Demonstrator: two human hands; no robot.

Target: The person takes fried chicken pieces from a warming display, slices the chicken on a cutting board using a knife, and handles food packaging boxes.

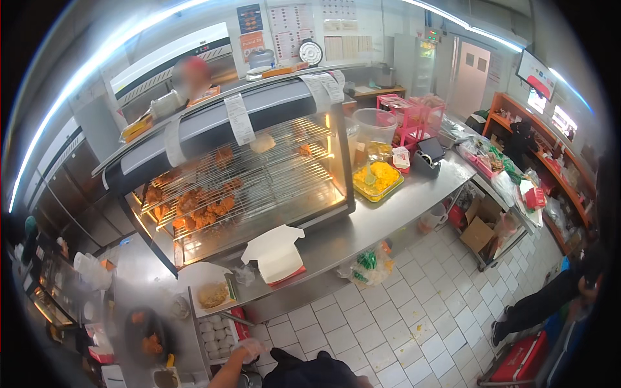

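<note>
My left hand (251, 348), in a clear plastic glove, hangs low beside a red crate (240, 324) of white wrapped bundles (218, 335). Its finger positions are too blurred to tell. My right hand is out of view; only a sliver of skin shows at the bottom edge. On the steel counter (335, 247) before me stand an open paper box (213, 296) holding food that looks like rice and an open white-and-red carton (276, 259). Behind them, a heated glass display case (351, 179) holds fried chicken pieces (199, 206) on wire racks.
A tray of yellow food (378, 179) with a scoop stands right of the case. At left, a dark pan (162, 334) holds orange-brown pieces. A person (191, 77) is behind the case; another person's legs (536, 303) are at right, near a red box (519, 361).
</note>
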